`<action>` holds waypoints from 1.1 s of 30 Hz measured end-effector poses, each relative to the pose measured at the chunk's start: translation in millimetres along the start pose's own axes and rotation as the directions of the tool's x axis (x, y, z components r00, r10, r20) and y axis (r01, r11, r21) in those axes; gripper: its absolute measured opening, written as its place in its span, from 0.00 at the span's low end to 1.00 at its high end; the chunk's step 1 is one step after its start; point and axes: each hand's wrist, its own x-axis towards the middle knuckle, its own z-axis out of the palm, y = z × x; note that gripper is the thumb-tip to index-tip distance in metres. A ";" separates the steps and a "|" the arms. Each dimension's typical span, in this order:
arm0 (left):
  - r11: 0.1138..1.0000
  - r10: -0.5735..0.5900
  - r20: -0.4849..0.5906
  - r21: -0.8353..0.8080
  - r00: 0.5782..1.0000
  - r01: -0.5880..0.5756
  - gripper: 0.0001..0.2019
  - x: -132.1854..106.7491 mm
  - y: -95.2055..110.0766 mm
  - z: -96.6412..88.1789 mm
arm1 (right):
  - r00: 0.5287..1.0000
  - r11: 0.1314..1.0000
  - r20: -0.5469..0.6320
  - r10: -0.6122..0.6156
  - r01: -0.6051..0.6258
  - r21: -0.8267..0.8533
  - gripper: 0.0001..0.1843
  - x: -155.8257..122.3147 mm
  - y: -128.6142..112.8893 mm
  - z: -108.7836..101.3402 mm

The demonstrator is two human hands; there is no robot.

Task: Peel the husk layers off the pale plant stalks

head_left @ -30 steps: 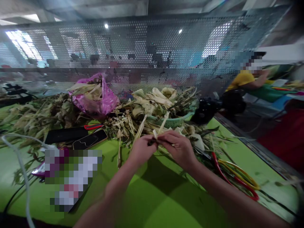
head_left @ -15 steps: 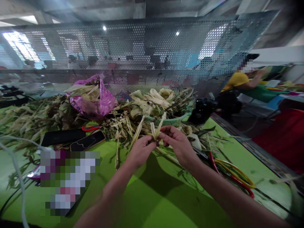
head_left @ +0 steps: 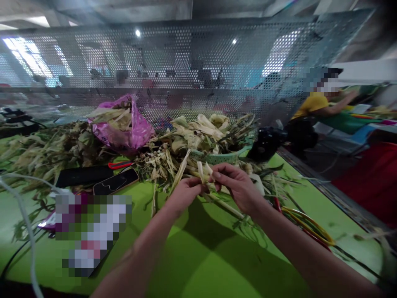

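Note:
Between my two hands is a pale strip of corn husk (head_left: pixel 201 170), its ends sticking up in a V. My left hand (head_left: pixel 187 191) pinches it low down, thumb against fingers. My right hand (head_left: pixel 234 184) is closed on the other upright end with thumb and forefinger. The lower part of the strip is hidden by my fingers. Just behind my hands lie loose dry husks (head_left: pixel 163 163) and a green basket (head_left: pixel 217 157) heaped with more husks. A pale stalk lies under my right hand on the green table (head_left: pixel 192 265).
At the back left a pink plastic bag (head_left: pixel 124 128) holds husks. A phone (head_left: pixel 116 182), a red-handled cutter (head_left: pixel 120 165) and a cable (head_left: pixel 23 215) lie at left. Yellow-and-red-handled tools (head_left: pixel 307 225) lie at right. A perforated screen (head_left: pixel 186 54) stands behind; a person in yellow (head_left: pixel 313 103) sits at right.
My right hand has shifted slightly to the right and its end of the strip now shows shorter above the fingers. My left hand keeps its pinch. The view has moved a little.

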 end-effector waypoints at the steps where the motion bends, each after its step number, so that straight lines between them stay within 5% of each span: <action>1: 0.999 0.016 -0.017 0.030 1.000 -0.015 0.08 1.3 -1.9 -0.3 | 1.000 0.998 0.024 -0.009 0.011 -0.066 0.09 1.1 0.8 -1.5; 4: 0.972 0.084 -0.070 0.226 0.994 -0.066 0.10 4.5 -7.4 -2.1 | 0.991 0.930 0.109 -0.076 0.109 -0.350 0.09 3.0 0.5 -4.5; 9: 0.831 0.169 -0.104 0.550 0.980 -0.085 0.10 3.1 -7.0 -5.8 | 0.946 0.674 0.222 -0.237 0.324 -0.664 0.07 1.3 -5.2 -4.2; 17: 0.707 0.253 -0.091 0.697 0.963 -0.120 0.11 -2.6 -3.2 -4.2 | 0.928 0.621 0.269 -0.257 0.372 -0.690 0.07 -0.7 -8.0 -4.6; 25: 0.600 0.272 0.007 0.781 0.962 -0.176 0.09 -10.8 3.0 0.6 | 0.925 0.471 0.297 -0.237 0.376 -0.798 0.06 -9.9 -2.0 10.6; 30: 0.652 0.259 0.007 0.736 0.966 -0.180 0.11 -7.2 -2.2 -3.1 | 0.900 0.507 0.345 -0.265 0.434 -0.744 0.09 -10.0 -7.9 9.3; 33: 0.705 0.228 -0.021 0.693 0.974 -0.150 0.13 -5.8 -5.4 -3.7 | 0.910 0.543 0.275 -0.310 0.407 -0.734 0.11 -8.4 -11.1 5.9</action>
